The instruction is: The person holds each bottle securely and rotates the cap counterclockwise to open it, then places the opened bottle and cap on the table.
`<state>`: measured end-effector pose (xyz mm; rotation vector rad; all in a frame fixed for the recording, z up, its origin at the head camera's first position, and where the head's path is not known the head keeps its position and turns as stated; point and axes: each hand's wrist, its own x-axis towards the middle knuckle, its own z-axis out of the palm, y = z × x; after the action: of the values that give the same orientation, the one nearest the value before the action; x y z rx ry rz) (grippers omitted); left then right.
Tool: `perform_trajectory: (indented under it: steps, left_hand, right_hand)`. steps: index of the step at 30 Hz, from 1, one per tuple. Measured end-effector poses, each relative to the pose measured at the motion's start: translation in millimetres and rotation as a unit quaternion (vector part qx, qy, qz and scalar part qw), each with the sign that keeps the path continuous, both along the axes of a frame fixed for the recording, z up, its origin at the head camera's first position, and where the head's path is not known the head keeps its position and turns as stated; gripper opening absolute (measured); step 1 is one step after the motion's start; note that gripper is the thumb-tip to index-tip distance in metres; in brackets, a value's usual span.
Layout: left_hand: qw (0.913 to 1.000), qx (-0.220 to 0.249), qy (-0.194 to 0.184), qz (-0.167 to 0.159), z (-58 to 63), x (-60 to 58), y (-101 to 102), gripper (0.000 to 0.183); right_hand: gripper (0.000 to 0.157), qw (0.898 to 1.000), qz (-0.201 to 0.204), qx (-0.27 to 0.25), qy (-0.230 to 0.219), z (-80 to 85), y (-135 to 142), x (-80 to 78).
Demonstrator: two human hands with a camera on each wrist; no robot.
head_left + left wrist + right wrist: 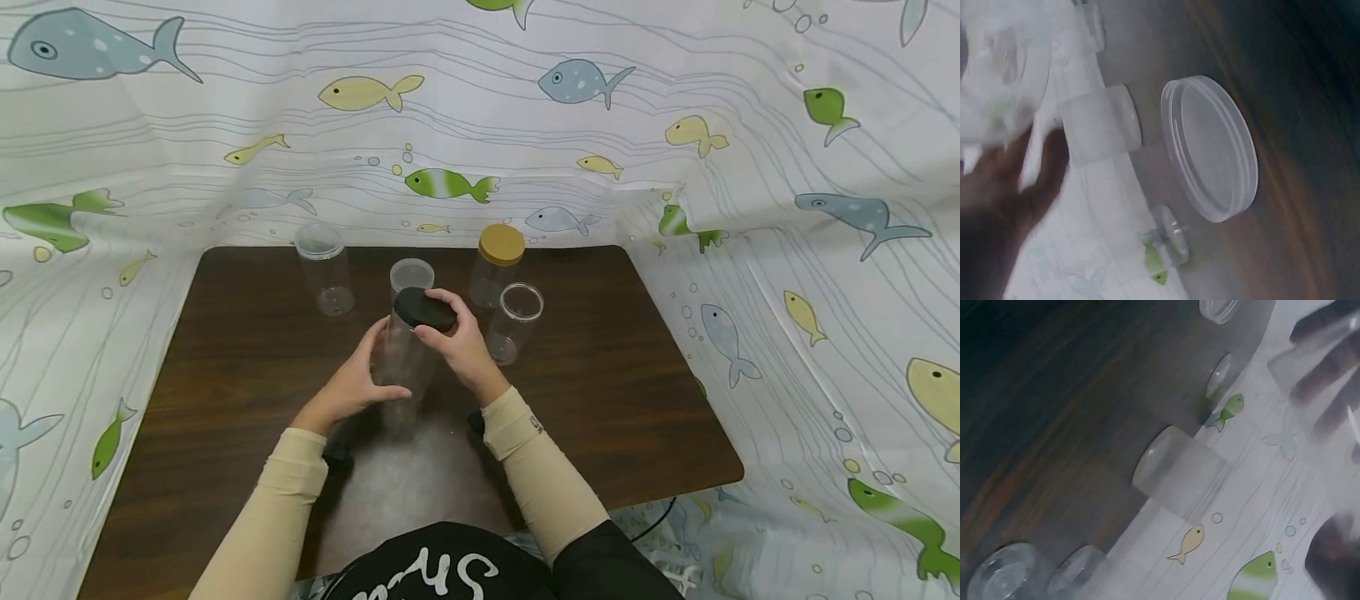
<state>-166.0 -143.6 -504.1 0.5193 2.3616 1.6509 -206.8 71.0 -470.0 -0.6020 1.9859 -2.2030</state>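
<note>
A tall clear jar (pixel 400 362) with a black lid (pixel 424 309) is held up in front of the body. My left hand (pixel 348 387) grips the jar's side, its thumb stretched across the front. At the top, my right hand (pixel 468 346) holds the black lid between thumb and fingers. In the left wrist view the jar's clear end (pixel 1004 87) hangs at the upper left, off the table. Below it a clear round lid (pixel 1210 150) lies on the tabletop.
Around the jar on the brown table (pixel 600 400) stand a jar with a clear lid (pixel 321 242), a jar with a whitish lid (pixel 412 273), a jar with a yellow lid (pixel 501 244) and a lidless-looking clear jar (pixel 517 321). A fish-print sheet (pixel 480 125) surrounds the table.
</note>
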Motion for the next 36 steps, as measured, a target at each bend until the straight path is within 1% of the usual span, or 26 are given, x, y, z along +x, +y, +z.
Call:
perform_trajectory:
  steps: [2,3,5,6,8,9,10,12,13,15,18,21,23,25,26,28,30,31,33,36]
  left_hand:
    - [0.9984,-0.032,0.034,0.032,0.0,1.8,5.2,0.127]
    - [0.9961,-0.051,0.053,0.05,0.1,2.8,7.8,0.13]
    - [0.9877,-0.095,0.094,0.081,0.7,4.8,12.2,0.133]
    - [0.9825,-0.115,0.111,0.095,0.8,5.7,13.9,0.133]
    - [0.9728,-0.147,0.133,0.12,2.0,7.1,16.2,0.13]
    - [0.9691,-0.156,0.141,0.129,2.4,7.3,16.9,0.128]
    - [0.9673,-0.159,0.146,0.133,2.8,7.1,17.3,0.125]
    - [0.9698,-0.144,0.146,0.132,3.7,6.3,16.9,0.119]
    - [0.9713,-0.138,0.145,0.129,4.3,5.9,16.3,0.117]
    - [0.9744,-0.124,0.143,0.121,4.3,4.8,14.3,0.115]
    - [0.9802,-0.111,0.127,0.104,4.4,3.6,10.0,0.113]
    - [0.9873,-0.102,0.096,0.075,4.3,2.0,5.4,0.113]
    - [0.994,-0.078,0.062,0.045,4.7,1.3,1.6,0.112]
    - [0.9993,-0.032,0.021,0.001,5.0,1.1,-2.9,0.11]
    - [0.9997,-0.003,0.0,-0.024,4.9,1.0,-5.1,0.108]
    - [0.9956,0.052,-0.031,-0.072,4.2,1.3,-8.9,0.105]
    - [0.9881,0.093,-0.053,-0.11,2.8,2.0,-12.0,0.104]
    - [0.9843,0.109,-0.059,-0.125,2.0,2.4,-12.7,0.102]
    - [0.9764,0.14,-0.072,-0.148,-0.1,2.8,-14.1,0.099]
    - [0.9665,0.171,-0.091,-0.169,-2.2,3.3,-15.0,0.096]
  right_hand:
    - [0.094,0.999,-0.031,0.005,0.011,0.2,-3.2,1.2]
    - [0.094,0.999,-0.046,0.009,0.017,0.9,-5.1,2.1]
    - [0.094,0.997,-0.076,0.02,0.027,1.5,-8.5,3.3]
    - [0.088,0.996,-0.085,0.026,0.026,6.6,-10.1,6.2]
    - [0.088,0.994,-0.101,0.036,0.033,5.9,-13.0,7.1]
    - [0.087,0.993,-0.104,0.038,0.036,5.0,-13.8,7.5]
    - [0.086,0.993,-0.106,0.04,0.037,4.6,-14.2,8.0]
    - [0.081,0.994,-0.101,0.039,0.034,6.5,-14.2,9.7]
    - [0.083,0.994,-0.097,0.037,0.037,3.0,-13.7,8.2]
    - [0.074,0.996,-0.08,0.036,0.032,7.5,-12.1,9.8]
    - [0.069,0.998,-0.045,0.031,0.02,10.3,-9.5,9.1]
    - [0.076,1.0,-0.012,0.024,0.009,6.9,-6.6,4.3]
    - [0.086,1.0,0.014,0.012,0.004,3.5,-4.3,0.0]
    - [0.098,0.999,0.042,-0.004,0.002,1.6,-2.1,-3.8]
    - [0.103,0.998,0.057,-0.011,0.002,0.9,-1.1,-5.2]
    - [0.109,0.996,0.082,-0.019,0.0,-0.7,0.6,-7.2]
    - [0.111,0.995,0.102,-0.021,-0.003,-1.8,1.8,-7.6]
    - [0.111,0.994,0.107,-0.017,-0.003,-2.3,2.1,-7.4]
    - [0.111,0.993,0.113,-0.013,-0.007,-3.0,2.4,-6.5]
    - [0.108,0.993,0.115,-0.014,-0.009,-3.7,2.0,-5.4]
